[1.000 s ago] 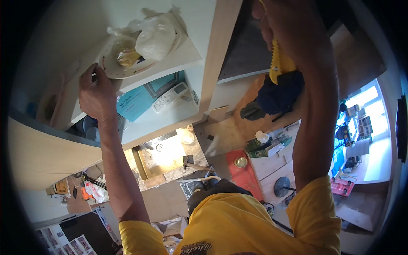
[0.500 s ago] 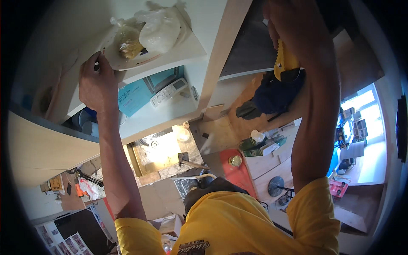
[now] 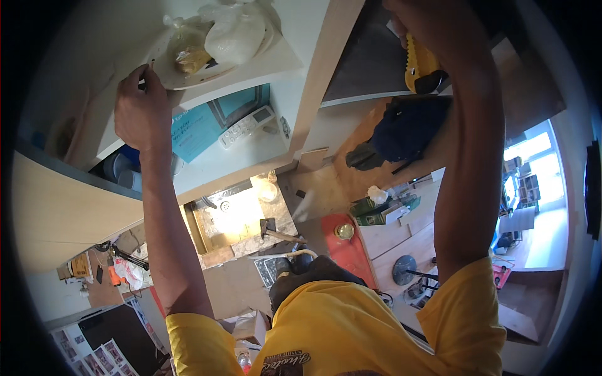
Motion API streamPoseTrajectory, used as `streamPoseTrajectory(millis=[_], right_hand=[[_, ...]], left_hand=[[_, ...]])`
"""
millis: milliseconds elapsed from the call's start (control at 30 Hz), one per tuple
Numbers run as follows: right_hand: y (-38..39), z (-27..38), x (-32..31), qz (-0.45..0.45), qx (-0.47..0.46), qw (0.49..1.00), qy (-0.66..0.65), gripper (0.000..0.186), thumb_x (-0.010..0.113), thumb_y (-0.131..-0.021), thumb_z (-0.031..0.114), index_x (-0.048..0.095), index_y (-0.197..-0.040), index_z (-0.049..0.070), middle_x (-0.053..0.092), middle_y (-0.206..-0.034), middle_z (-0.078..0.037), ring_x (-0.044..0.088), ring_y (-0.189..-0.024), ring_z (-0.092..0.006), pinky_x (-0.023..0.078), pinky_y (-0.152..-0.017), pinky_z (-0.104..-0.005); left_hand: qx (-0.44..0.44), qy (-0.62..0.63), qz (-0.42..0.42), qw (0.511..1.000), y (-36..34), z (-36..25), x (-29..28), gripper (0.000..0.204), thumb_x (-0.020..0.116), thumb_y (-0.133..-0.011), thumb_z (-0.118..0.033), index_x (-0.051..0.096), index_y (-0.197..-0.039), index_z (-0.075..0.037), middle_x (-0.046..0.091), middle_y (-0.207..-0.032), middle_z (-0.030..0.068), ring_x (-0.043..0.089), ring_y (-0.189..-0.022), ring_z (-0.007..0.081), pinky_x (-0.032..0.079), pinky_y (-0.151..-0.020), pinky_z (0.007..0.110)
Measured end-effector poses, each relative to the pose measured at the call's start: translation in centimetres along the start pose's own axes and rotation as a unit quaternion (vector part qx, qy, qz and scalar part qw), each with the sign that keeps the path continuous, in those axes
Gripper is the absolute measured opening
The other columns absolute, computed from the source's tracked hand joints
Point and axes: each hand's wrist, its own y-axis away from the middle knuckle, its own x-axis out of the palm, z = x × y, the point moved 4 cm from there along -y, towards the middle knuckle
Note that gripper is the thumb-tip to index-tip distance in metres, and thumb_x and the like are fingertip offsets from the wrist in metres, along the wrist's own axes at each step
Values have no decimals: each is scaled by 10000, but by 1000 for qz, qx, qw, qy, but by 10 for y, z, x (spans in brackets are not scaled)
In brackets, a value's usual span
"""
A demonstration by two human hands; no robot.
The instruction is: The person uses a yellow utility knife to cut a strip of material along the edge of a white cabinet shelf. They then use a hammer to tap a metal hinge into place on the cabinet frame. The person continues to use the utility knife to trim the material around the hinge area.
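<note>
My left hand [image 3: 140, 109] is raised at the shelf on the left, its fingers pinched together beside the rim of a white plate [image 3: 182, 80]. A small dark bit shows between the fingertips, too little to name. On the plate sit a knotted clear bag [image 3: 188, 53] with something yellowish inside and a whitish plastic bag [image 3: 235, 37]. High at the right, my right hand [image 3: 433, 25] is closed round a yellow box cutter [image 3: 421, 66] with a ridged edge and a black end. It is in front of a dark panel [image 3: 364, 59], and its fingers are partly cut off by the frame.
Under the plate, a lower shelf holds a turquoise box [image 3: 194, 131] and a white remote control [image 3: 248, 127]. Below are a lit sink [image 3: 229, 216], a hammer [image 3: 279, 233] and a red surface [image 3: 348, 250]. A dark blue bag [image 3: 407, 128] hangs below the cutter.
The whole view has shifted slightly, so the shelves and plate appear higher. My right hand and the box cutter sit a little higher in the picture. Both hands keep their grips.
</note>
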Motion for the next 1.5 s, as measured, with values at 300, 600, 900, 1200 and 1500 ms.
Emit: streamPoseTrajectory(millis=[300,600,900,1200,1500], right_hand=[[1,3,6,-55,71,996,23,291,449,-992,232,550,-1015,-40,612,-701,-180,640,-565,-262,495,-512,-395],[3,-6,14,-18,67,998,6,267,480,-992,230,558,-1016,-25,603,-714,-154,608,-539,-221,477,-490,-360],[-3,-6,7,-152,-3,983,-102,260,478,-1011,244,593,-993,11,558,-677,-33,510,-465,-102,428,-434,-274],[10,-24,10,-152,-57,963,-215,276,474,-1037,235,579,-1023,-20,686,-897,-114,516,-448,-79,422,-413,-240],[12,-14,14,-84,25,988,-125,306,427,-1056,246,553,-1028,-31,649,-831,-111,526,-460,-106,435,-432,-262]], left_hand=[[-7,1,8,1000,0,-1,1,240,593,-919,-323,758,-1027,-185,721,-1051,59,699,-908,305,545,-750,414],[-10,1,10,1000,-1,3,2,249,605,-910,-343,759,-1035,-192,727,-1036,70,701,-910,316,548,-755,422],[-17,19,-9,1000,-1,8,2,209,616,-902,-302,759,-990,-178,727,-1031,57,708,-875,306,549,-741,412],[-10,19,-32,999,-1,12,5,205,633,-891,-307,760,-989,-180,730,-1010,44,714,-869,288,552,-735,407],[-2,19,-31,999,-1,11,5,199,631,-894,-309,760,-987,-190,730,-997,43,714,-869,280,553,-730,404]])
